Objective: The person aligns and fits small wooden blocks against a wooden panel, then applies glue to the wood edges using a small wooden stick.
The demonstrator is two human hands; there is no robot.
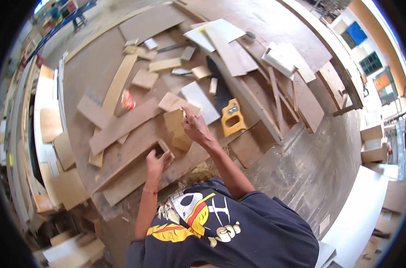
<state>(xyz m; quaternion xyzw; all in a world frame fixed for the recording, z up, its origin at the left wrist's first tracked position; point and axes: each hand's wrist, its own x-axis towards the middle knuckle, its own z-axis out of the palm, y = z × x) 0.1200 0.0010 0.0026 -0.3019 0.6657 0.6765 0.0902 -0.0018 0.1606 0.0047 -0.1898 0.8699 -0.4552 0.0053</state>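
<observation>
My left hand (156, 162) is closed around the near end of a long, narrow wooden box (130, 165) that lies slanting along the front of the worktable. My right hand (195, 127) is raised just beyond that end, its fingers pinched together. A small pale tip shows at those fingers, too small to name. Below and beside the right hand sits a tan wood block (175, 123), with another wood piece (172, 102) behind it. A handsaw with a yellow handle (233, 119) lies to the right of my right hand.
Long boards (122, 126) cross on the left of the table, near a red-and-white can (128, 100). Several offcuts (165, 64) and white panels (200, 102) are scattered farther back. An open wooden frame (252, 100) holds loose strips at right. Stacked panels (51, 125) stand on the left.
</observation>
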